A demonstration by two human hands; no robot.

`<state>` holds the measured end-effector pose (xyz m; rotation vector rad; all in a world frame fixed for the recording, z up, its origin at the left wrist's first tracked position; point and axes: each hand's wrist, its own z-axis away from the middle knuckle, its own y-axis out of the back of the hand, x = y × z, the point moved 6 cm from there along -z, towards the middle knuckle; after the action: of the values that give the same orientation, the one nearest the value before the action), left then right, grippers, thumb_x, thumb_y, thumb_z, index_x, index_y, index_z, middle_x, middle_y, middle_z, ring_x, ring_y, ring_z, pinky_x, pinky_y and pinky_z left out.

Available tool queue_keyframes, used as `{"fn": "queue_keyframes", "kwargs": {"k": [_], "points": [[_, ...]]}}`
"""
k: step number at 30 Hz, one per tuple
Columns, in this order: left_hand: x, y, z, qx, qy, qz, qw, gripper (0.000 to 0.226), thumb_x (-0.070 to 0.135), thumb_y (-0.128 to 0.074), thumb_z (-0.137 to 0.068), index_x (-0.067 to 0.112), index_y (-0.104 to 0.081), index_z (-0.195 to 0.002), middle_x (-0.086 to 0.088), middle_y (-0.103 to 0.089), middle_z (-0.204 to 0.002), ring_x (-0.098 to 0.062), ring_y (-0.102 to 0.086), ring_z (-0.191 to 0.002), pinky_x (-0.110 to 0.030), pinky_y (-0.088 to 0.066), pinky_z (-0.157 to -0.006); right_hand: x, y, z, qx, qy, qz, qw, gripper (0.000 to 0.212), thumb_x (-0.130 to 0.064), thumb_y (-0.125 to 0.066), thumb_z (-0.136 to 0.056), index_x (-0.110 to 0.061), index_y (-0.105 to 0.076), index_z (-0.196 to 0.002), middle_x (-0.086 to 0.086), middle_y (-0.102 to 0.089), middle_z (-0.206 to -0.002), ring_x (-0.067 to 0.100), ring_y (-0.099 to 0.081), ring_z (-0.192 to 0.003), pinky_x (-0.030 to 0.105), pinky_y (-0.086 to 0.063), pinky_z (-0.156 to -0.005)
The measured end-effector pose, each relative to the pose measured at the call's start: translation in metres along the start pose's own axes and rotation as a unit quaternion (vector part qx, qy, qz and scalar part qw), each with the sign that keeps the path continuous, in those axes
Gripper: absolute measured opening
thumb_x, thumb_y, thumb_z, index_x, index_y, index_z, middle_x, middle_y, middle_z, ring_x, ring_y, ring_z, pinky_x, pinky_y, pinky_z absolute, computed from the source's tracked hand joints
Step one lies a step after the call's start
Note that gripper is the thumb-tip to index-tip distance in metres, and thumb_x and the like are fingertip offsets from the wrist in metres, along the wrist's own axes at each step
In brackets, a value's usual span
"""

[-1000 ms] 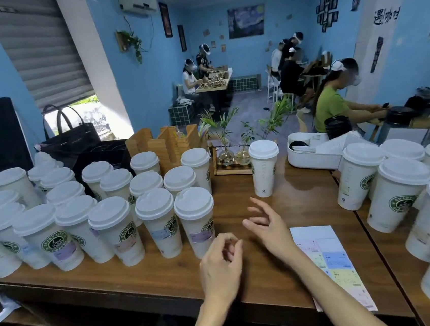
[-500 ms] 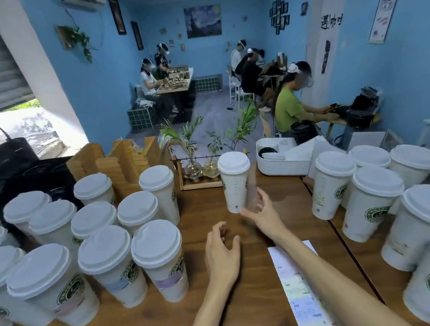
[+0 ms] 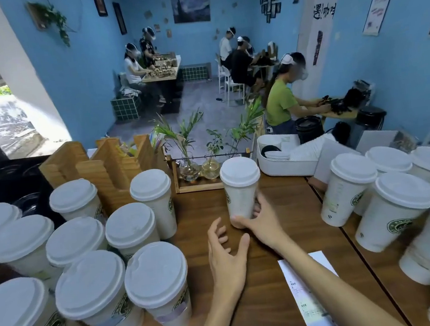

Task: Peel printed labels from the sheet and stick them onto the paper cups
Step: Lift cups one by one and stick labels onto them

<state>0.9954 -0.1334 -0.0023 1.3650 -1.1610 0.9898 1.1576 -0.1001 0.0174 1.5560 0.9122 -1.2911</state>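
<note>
While the left hand [image 3: 225, 261] hovers open-fingered over the wooden counter [image 3: 287, 208], holding nothing, the right hand [image 3: 261, 220] grips the lone lidded paper cup [image 3: 240, 189] near its base. Probably light and crushable, it wants gentle holding; the label sheet [image 3: 306, 302] lies beneath the right forearm.

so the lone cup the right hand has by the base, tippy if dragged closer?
Probably. The cup is tall, narrows toward its base, and the right hand grips it low, so a drag could rock it. It looks like light paper, likely empty. The lid is on, limiting spills.
</note>
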Motion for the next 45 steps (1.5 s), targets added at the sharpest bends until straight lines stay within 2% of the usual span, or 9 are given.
{"fn": "queue_keyframes", "kwargs": {"k": [3,8,16,20,25,28,35,41,45], "points": [[0.017,0.003,0.011,-0.007,-0.027,0.067,0.997,0.076,0.062,-0.073,-0.078,0.062,-0.029,-0.14,0.009,-0.051,-0.144,0.0,-0.049,-0.132,-0.027,-0.044,-0.105,-0.004,0.008,0.041,-0.009,-0.01,0.015,1.0,0.081,-0.014,-0.097,-0.068,-0.034,-0.052,-0.133,-0.012,-0.072,-0.121,0.002,-0.069,-0.111,0.024,-0.056,-0.093],[0.019,-0.001,0.042,-0.074,-0.042,0.051,0.995,0.107,0.059,-0.088,-0.062,0.052,-0.027,-0.15,0.013,-0.052,-0.149,-0.009,-0.052,-0.136,-0.045,-0.047,-0.112,-0.007,0.018,0.107,-0.042,-0.01,0.066,0.997,0.071,-0.014,-0.096,-0.066,-0.032,-0.059,-0.124,-0.025,-0.074,-0.111,-0.004,-0.069,-0.105,0.012,-0.052,-0.085],[0.026,0.014,0.083,-0.048,-0.07,0.005,0.996,0.095,0.041,-0.091,-0.064,0.069,-0.034,-0.135,0.018,-0.061,-0.14,0.002,-0.057,-0.127,-0.033,-0.049,-0.108,0.001,0.021,0.147,-0.063,0.002,0.112,0.992,0.067,-0.033,-0.091,-0.071,-0.04,-0.056,-0.128,-0.026,-0.071,-0.116,-0.008,-0.065,-0.108,0.014,-0.052,-0.088],[0.021,0.016,0.088,-0.041,-0.06,-0.009,0.997,0.095,0.053,-0.085,-0.065,0.046,-0.038,-0.147,0.01,-0.062,-0.141,-0.008,-0.059,-0.129,-0.045,-0.048,-0.11,0.007,0.021,0.15,-0.1,0.012,0.154,0.983,0.064,-0.04,-0.081,-0.077,-0.043,-0.052,-0.134,-0.024,-0.067,-0.124,-0.005,-0.062,-0.113,0.031,-0.054,-0.098],[0.023,0.018,0.091,-0.025,-0.06,-0.02,0.998,0.086,0.051,-0.088,-0.065,0.059,-0.041,-0.137,0.014,-0.066,-0.134,-0.007,-0.062,-0.122,-0.04,-0.051,-0.105,0.017,0.063,0.148,-0.103,0.018,0.196,0.975,0.082,-0.045,-0.08,-0.085,-0.046,-0.036,-0.155,-0.031,-0.033,-0.157,-0.005,-0.027,-0.149,0.026,-0.029,-0.121],[0.021,0.017,0.09,-0.014,-0.059,-0.029,0.998,0.085,0.055,-0.087,-0.062,0.06,-0.042,-0.135,0.013,-0.067,-0.132,-0.009,-0.063,-0.121,-0.042,-0.051,-0.104,0.023,0.097,0.144,-0.084,0.019,0.257,0.963,0.081,-0.05,-0.075,-0.089,-0.042,-0.032,-0.158,-0.042,-0.017,-0.153,-0.009,-0.005,-0.151,0.027,-0.012,-0.126],[0.026,0.018,0.096,0.004,-0.061,-0.034,0.998,0.091,0.047,-0.094,-0.062,0.066,-0.038,-0.131,0.016,-0.067,-0.128,-0.006,-0.064,-0.115,-0.037,-0.052,-0.099,0.049,0.117,0.146,-0.127,0.011,0.425,0.896,0.102,-0.09,-0.048,-0.08,-0.038,-0.021,-0.163,-0.026,-0.002,-0.168,0.003,0.016,-0.156,0.035,0.01,-0.128],[0.028,0.025,0.119,0.059,-0.104,-0.019,0.993,0.123,0.034,-0.099,-0.054,0.052,-0.026,-0.151,0.007,-0.043,-0.153,-0.01,-0.049,-0.136,-0.029,-0.042,-0.109,0.046,0.118,0.146,-0.089,0.035,0.412,0.906,0.088,-0.087,-0.053,-0.08,-0.041,-0.041,-0.154,-0.024,-0.021,-0.166,0.004,0.002,-0.157,0.035,0.003,-0.129],[0.035,0.031,0.138,0.159,-0.226,-0.088,0.957,0.075,0.051,-0.088,-0.067,0.015,-0.052,-0.123,-0.004,-0.053,-0.118,-0.021,-0.056,-0.104,-0.023,-0.048,-0.09,0.045,0.121,0.148,-0.067,0.041,0.378,0.922,0.071,-0.077,-0.066,-0.08,-0.042,-0.054,-0.141,-0.026,-0.036,-0.156,0.002,-0.01,-0.154,0.034,-0.007,-0.127]]}}
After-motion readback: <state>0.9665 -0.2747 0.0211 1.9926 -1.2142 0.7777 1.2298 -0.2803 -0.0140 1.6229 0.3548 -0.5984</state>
